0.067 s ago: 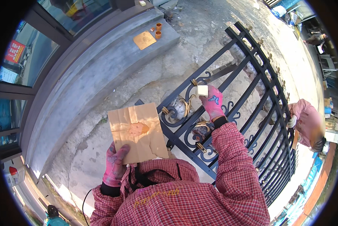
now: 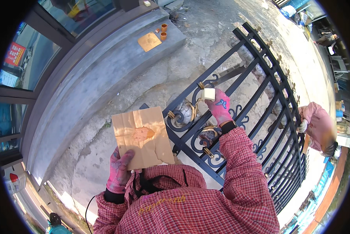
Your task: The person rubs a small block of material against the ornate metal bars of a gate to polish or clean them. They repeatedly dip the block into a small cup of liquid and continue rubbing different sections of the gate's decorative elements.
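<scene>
Brown cardboard, creased and with an orange-gold blot of paint in its middle, is gripped at its lower edge by the left hand in a pink glove. The right hand, in a pink glove too, is closed around a small white sponge and presses it on a curly gold part of the black metal gate. The gate lies flat over the rough ground, and the cardboard is held just beside its near corner. It looks like the step in hand is dabbing gold paint onto the curls. The next move most likely calls for bringing the sponge to the blot for more paint, then touching only the curl and not the black bars. Counting: one cardboard sheet in the hand, one sponge, one gate, two gloved hands. Far off on the grey concrete step lie one more flat brown sheet and two small orange cups. One other person in pink bends at the far side of the gate.
</scene>
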{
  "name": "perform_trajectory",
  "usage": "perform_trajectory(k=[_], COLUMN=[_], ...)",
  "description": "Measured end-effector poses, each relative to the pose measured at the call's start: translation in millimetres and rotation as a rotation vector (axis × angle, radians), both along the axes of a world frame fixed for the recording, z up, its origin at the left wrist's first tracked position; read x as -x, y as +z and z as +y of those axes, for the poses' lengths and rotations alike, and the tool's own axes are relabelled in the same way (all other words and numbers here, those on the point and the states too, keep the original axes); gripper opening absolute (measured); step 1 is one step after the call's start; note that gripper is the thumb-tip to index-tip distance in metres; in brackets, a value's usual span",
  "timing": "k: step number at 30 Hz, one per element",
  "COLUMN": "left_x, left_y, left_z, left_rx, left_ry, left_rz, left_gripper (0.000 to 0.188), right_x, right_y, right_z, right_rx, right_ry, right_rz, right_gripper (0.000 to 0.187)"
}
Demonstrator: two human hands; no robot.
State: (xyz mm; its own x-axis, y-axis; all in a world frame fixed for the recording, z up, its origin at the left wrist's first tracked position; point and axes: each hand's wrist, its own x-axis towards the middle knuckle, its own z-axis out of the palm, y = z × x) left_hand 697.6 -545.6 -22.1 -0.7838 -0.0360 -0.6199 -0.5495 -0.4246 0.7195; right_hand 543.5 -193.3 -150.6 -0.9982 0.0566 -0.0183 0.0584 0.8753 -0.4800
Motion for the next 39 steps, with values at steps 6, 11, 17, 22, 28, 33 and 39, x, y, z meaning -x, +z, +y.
perform_trajectory(k=[6,11,17,22,28,33,39], left_x=[13,36,70,82,81,62,34], left_y=[-2,-3,-1,0,8,10,7], left_z=[-5,-5,9,31,61,74,80], left_rx=[-0.016,-0.068,-0.204,-0.198,-0.138,-0.133,-0.095], left_ry=[-0.079,-0.175,-0.452,-0.615,-0.711,-0.662,-0.475], left_rz=[-0.016,0.002,0.019,0.073,0.076,0.118,0.099], left_gripper=[0.035,0.037,0.039,0.039,0.034,0.033,0.036], right_x=[-8,-28,-82,-108,-125,-141,-148], right_y=[4,59,153,191,194,186,169], right_z=[11,7,-29,-58,-60,-41,72], right_rx=[0.1,0.798,0.859,0.41,0.033,0.112,0.505], right_ry=[-0.245,-0.335,-0.342,-0.092,0.013,0.12,-0.199], right_rz=[0.041,0.017,-0.038,0.076,0.136,0.17,0.19], right_gripper=[0.049,0.047,0.042,0.046,0.04,0.042,0.029])
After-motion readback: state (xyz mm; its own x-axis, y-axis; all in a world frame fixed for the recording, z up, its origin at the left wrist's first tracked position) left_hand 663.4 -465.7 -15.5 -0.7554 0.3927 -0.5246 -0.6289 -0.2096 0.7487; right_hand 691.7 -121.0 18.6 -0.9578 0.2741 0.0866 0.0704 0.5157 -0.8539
